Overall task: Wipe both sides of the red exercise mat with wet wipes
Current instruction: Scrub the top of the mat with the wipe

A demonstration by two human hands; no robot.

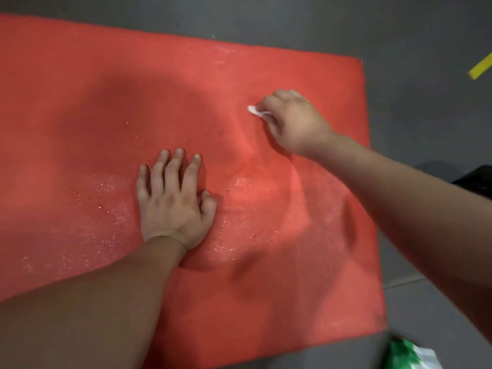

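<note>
Nearest, at the bottom right corner, a green-and-white packet (410, 354) lies on the grey floor (426, 310) just off the mat's edge. The red exercise mat (80, 102) is spread flat on that floor, glistening with wet patches around the middle. The left hand (173, 201) presses palm-down on it, fingers straight and spread. Farther on, the right hand (295, 121) curls around a small white wet wipe (254, 111) held against the mat. A yellow strip (482, 66) lies beyond, far right
</note>
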